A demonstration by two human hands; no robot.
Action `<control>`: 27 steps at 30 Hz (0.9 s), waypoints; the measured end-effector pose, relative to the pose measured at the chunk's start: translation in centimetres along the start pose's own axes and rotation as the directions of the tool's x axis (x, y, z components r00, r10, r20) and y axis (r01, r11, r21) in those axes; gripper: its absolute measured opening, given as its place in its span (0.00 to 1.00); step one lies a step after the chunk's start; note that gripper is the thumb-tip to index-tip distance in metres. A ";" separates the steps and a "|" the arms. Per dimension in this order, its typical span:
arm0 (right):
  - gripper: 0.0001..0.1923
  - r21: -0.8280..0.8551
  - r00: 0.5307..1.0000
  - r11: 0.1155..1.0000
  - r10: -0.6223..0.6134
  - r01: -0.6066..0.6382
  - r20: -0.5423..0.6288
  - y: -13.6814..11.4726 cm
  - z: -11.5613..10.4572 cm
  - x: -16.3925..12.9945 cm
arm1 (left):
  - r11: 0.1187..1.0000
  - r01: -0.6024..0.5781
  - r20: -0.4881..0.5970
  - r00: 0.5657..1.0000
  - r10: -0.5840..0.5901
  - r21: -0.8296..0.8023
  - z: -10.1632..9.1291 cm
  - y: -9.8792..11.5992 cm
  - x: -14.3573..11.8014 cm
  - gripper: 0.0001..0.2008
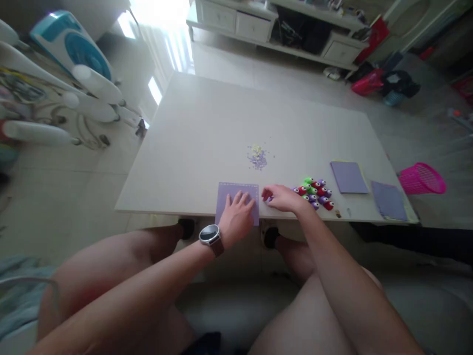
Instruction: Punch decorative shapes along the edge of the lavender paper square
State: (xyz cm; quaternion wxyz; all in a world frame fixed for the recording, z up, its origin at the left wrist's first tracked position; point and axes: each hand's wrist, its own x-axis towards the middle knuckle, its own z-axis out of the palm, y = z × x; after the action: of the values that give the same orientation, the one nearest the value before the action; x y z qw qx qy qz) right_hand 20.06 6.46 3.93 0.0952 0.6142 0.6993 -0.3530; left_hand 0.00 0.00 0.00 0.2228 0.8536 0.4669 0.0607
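Note:
My left hand [238,217] lies with fingers spread on a purple sheet of paper [222,197] at the table's near edge. Small pale punched marks run along the sheet's top and right edges. Just right of the paper, my right hand [283,198] is curled with fingers together around a small purple craft punch [270,199], mostly hidden by the fingers. Beside that hand sits a cluster of small red, green and purple craft punches [316,192]. Beyond the sheet is a little heap of purple and yellow paper bits [257,158].
On the white table [207,128], a stack of purple paper [349,177] and another purple pile [389,201] lie to the right. A pink basket [421,178] stands off the right end. Left of the table are a blue-white fan [74,44] and white poles [96,84].

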 end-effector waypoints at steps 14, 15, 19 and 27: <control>0.30 -0.066 0.978 0.997 0.021 -0.036 -0.209 -0.5 -0.4 -0.4 | 1.000 -0.005 0.003 1.000 0.005 0.014 0.0 0.0 0.0 0.25; 0.27 -0.071 0.981 0.997 0.014 -0.029 -0.195 -0.3 -0.4 -0.4 | 1.000 -0.004 0.006 1.000 0.004 0.012 0.0 0.0 0.0 0.26; 0.20 -0.112 0.991 0.993 0.008 -0.022 -0.132 0.3 -0.3 -0.6 | 1.000 -0.005 0.008 1.000 0.005 0.003 0.1 0.0 0.0 0.26; 0.15 -0.227 0.994 0.970 0.066 -0.085 -0.092 0.2 -0.3 -0.9 | 1.000 -0.001 0.010 1.000 0.001 0.010 0.1 0.0 0.0 0.27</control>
State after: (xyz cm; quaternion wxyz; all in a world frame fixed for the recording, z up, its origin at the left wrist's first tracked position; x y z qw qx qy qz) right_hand 20.52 5.91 4.56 0.1498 0.6394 0.7152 -0.2393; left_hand 0.05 0.00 -0.14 0.2207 0.8552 0.4659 0.0540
